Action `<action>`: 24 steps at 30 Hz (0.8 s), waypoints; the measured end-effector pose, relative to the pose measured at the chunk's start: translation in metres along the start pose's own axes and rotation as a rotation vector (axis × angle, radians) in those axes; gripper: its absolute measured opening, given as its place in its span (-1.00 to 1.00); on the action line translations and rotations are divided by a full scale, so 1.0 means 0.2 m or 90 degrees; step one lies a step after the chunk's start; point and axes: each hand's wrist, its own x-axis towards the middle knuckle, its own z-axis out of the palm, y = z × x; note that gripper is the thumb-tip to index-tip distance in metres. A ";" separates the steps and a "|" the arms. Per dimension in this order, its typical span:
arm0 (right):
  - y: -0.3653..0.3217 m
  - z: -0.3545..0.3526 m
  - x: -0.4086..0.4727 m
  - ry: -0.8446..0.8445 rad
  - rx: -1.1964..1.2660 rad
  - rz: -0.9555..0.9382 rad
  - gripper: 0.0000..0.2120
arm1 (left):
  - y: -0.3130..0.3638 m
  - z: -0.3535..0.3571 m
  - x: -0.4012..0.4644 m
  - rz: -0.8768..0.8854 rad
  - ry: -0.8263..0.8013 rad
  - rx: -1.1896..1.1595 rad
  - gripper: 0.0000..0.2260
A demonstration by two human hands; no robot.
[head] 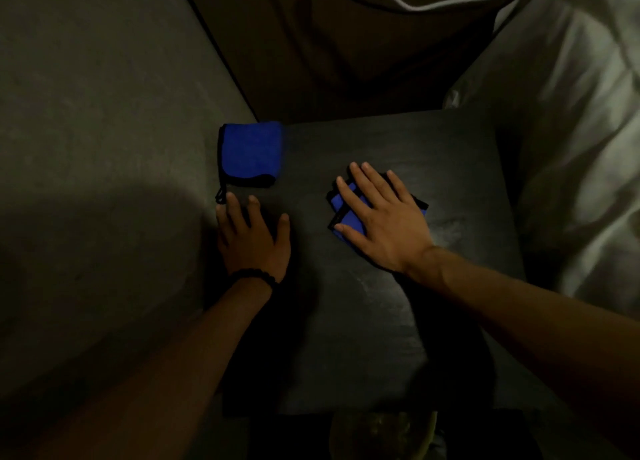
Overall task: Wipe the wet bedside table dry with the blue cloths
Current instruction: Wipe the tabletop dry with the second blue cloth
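Note:
The dark bedside table (398, 321) fills the middle of the view, with faint wet sheen near its right side. A folded blue cloth with black trim (251, 153) lies at the table's far left corner. My left hand (254, 238) rests flat on the table just below that cloth, fingers spread, holding nothing. My right hand (377, 213) presses flat on a second folded blue cloth (341, 205), which shows only at the edges around my fingers and palm.
White bedding (571, 148) lies along the right side of the table. A grey wall or floor surface (104, 148) runs on the left. A white cable (415, 6) hangs behind the table. A dim round object (381, 432) sits below the table's near edge.

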 end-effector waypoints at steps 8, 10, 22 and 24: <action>0.11 -0.01 -0.06 0.000 -0.002 0.030 -0.29 | 0.02 -0.03 0.01 -0.002 -0.037 0.044 -0.30; 0.14 -0.01 -0.07 -0.004 -0.004 0.034 -0.29 | 0.03 -0.03 0.01 -0.009 -0.041 0.049 -0.28; 0.29 -0.05 -0.16 -0.017 -0.007 0.083 -0.28 | 0.02 -0.03 0.01 -0.004 -0.040 0.048 -0.31; 0.32 -0.04 -0.18 -0.011 -0.005 0.092 -0.28 | 0.03 -0.03 0.01 -0.009 -0.040 0.042 -0.31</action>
